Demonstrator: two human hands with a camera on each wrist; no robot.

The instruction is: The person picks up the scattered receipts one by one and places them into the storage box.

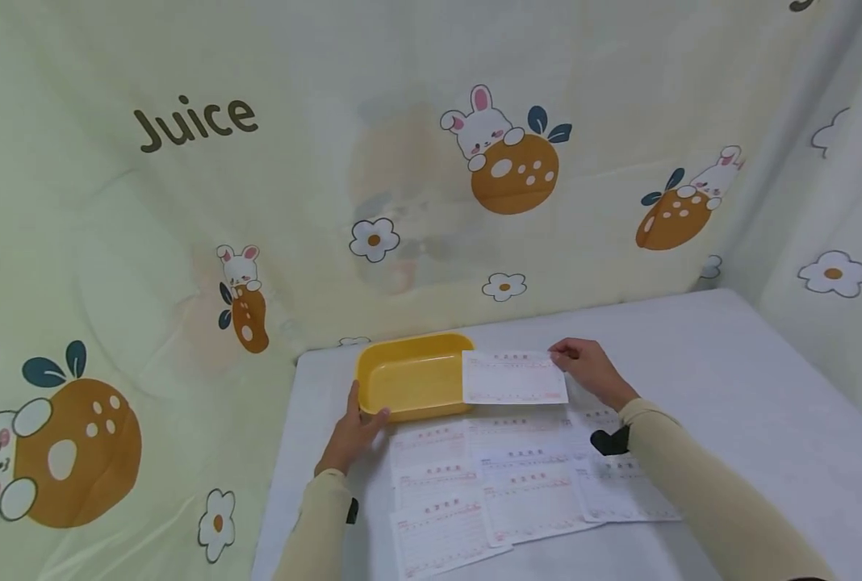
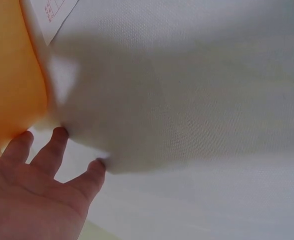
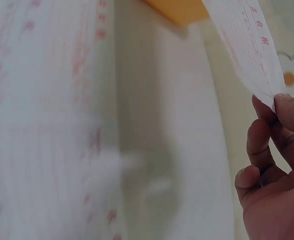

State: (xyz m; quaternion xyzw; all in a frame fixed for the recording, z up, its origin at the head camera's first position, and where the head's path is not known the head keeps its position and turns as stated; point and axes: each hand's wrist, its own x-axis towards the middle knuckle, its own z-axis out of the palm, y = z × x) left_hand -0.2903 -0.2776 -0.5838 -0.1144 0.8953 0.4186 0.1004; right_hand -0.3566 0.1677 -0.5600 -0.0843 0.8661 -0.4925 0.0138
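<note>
A yellow plastic tray (image 1: 416, 389) stands at the back left of the table. My left hand (image 1: 351, 436) rests at its near left corner, fingers along the left side and thumb by the front edge. In the left wrist view, the fingers (image 2: 50, 154) are spread, one against the tray's wall. My right hand (image 1: 592, 371) pinches a white printed slip (image 1: 514, 381) by its upper right corner, between thumb and forefinger. The slip is raised, its left edge overlapping the tray's right end. In the right wrist view the other fingers (image 3: 259, 142) are loosely bent.
Several similar printed slips (image 1: 533, 496) lie in overlapping rows in front of the tray. They cover the near middle of the white tabletop (image 1: 751, 387). A patterned curtain (image 1: 315, 161) hangs behind and beside the table.
</note>
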